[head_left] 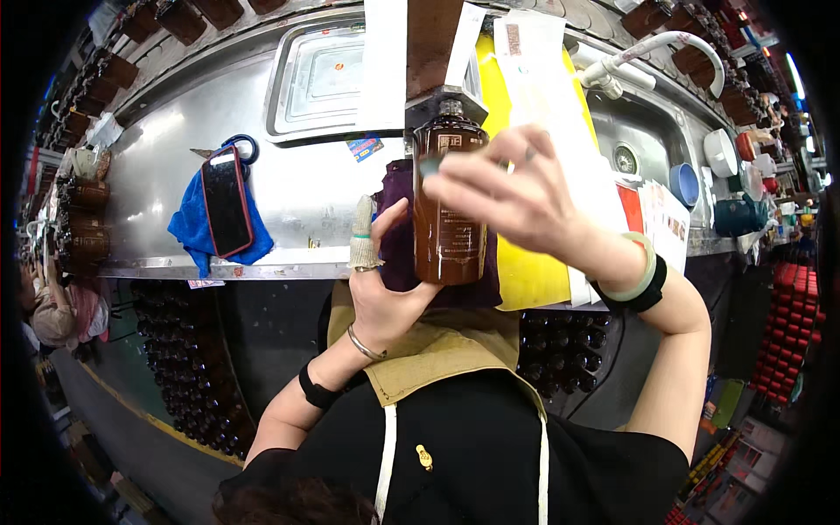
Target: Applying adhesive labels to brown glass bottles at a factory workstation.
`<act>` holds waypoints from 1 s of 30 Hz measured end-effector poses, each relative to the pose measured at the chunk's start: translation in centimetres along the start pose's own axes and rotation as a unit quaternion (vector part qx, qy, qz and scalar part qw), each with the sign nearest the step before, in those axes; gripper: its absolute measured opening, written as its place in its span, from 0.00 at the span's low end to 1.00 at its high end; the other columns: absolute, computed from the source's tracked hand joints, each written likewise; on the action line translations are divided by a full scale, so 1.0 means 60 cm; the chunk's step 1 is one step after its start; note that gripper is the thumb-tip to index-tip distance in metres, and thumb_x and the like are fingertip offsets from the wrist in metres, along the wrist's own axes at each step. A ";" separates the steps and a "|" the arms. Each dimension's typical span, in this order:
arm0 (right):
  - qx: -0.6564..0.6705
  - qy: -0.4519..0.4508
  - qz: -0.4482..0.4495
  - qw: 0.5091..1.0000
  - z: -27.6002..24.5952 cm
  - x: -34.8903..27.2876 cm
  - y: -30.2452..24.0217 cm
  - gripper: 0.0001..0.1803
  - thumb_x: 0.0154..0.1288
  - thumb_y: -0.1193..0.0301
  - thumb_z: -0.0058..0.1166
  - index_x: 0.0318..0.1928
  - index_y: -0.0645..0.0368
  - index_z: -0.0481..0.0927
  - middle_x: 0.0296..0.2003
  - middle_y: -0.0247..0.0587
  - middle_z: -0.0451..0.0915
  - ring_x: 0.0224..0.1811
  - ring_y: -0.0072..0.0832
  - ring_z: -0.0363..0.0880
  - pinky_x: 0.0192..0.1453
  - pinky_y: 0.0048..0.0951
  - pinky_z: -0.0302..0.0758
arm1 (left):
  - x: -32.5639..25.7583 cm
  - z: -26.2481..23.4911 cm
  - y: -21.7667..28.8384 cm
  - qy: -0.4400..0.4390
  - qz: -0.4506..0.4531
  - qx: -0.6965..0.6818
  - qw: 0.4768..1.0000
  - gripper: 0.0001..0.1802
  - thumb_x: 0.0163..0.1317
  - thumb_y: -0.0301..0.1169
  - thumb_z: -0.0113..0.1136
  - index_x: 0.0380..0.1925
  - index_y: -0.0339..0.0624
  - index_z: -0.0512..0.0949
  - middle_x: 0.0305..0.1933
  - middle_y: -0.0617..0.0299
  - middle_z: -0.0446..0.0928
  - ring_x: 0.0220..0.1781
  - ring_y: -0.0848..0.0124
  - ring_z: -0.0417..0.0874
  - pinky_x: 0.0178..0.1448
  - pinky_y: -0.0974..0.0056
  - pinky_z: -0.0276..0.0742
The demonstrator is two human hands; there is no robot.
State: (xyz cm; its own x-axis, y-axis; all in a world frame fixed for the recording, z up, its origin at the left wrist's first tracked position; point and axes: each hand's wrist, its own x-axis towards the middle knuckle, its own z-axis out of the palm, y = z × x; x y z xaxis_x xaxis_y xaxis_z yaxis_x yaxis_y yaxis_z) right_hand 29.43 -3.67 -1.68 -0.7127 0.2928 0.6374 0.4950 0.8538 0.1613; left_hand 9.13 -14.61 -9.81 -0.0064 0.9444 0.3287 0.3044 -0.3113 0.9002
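Brown bottle [451, 249] is at the front edge of the tabletop [306, 188]; I see left fingers [390, 220] spread beside its base, but can't tell whether blurred right fingers [472, 179] grip.

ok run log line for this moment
left grip: low by brown bottle | right grip: over bottle, contact unclear | phone: on blue cloth

Bright | lit tube [794, 76] upper right | glare on counter [302, 188] | right hand [525, 194] blurred | rim warped, seemingly soft
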 end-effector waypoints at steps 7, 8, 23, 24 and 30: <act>0.212 0.031 0.177 0.961 0.017 -0.011 0.008 0.12 0.63 0.75 0.69 0.47 0.51 0.87 0.39 0.34 0.88 0.38 0.33 0.79 0.47 0.37 0.71 | -0.013 -0.010 -0.028 -0.019 0.017 0.037 0.999 0.55 0.48 0.26 0.82 0.77 0.29 0.63 0.68 0.47 0.81 0.69 0.51 0.81 0.75 0.53 0.73; 0.117 0.104 0.174 0.972 0.029 -0.028 0.051 0.11 0.61 0.73 0.69 0.44 0.50 0.89 0.42 0.33 0.89 0.38 0.31 0.80 0.48 0.36 0.71 | -0.007 -0.008 -0.026 -0.017 0.034 0.035 0.999 0.55 0.48 0.25 0.81 0.77 0.29 0.63 0.69 0.47 0.81 0.70 0.52 0.80 0.75 0.53 0.72; 0.014 0.054 0.083 0.995 0.000 -0.044 0.027 0.16 0.57 0.75 0.70 0.46 0.47 0.91 0.41 0.26 0.89 0.34 0.26 0.76 0.47 0.30 0.70 | -0.004 -0.017 0.007 -0.008 0.066 0.098 0.993 0.42 0.48 0.25 0.81 0.67 0.31 0.77 0.68 0.51 0.82 0.67 0.59 0.82 0.74 0.55 0.70; 0.071 0.030 0.043 0.996 0.004 -0.062 -0.003 0.17 0.55 0.74 0.69 0.47 0.46 0.91 0.41 0.23 0.88 0.34 0.24 0.74 0.44 0.28 0.68 | -0.003 -0.020 0.013 -0.002 0.067 0.103 0.992 0.41 0.47 0.26 0.83 0.65 0.32 0.80 0.67 0.53 0.84 0.65 0.59 0.83 0.72 0.55 0.70; 0.221 -0.090 0.085 0.967 -0.012 -0.020 -0.038 0.18 0.63 0.63 0.72 0.51 0.54 0.87 0.38 0.31 0.86 0.34 0.29 0.79 0.43 0.34 0.71 | -0.005 -0.016 0.020 -0.006 0.060 0.106 0.992 0.42 0.47 0.28 0.84 0.65 0.36 0.78 0.65 0.56 0.83 0.62 0.59 0.84 0.71 0.54 0.70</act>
State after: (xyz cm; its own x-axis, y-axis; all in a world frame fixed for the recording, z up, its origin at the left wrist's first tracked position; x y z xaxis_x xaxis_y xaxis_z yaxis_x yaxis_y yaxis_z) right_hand 29.51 -6.30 -2.26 -0.7342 0.4820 0.4781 0.3805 0.8754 -0.2982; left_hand 8.60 -15.39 -8.53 0.0533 0.9032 0.4259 0.4963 -0.3941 0.7736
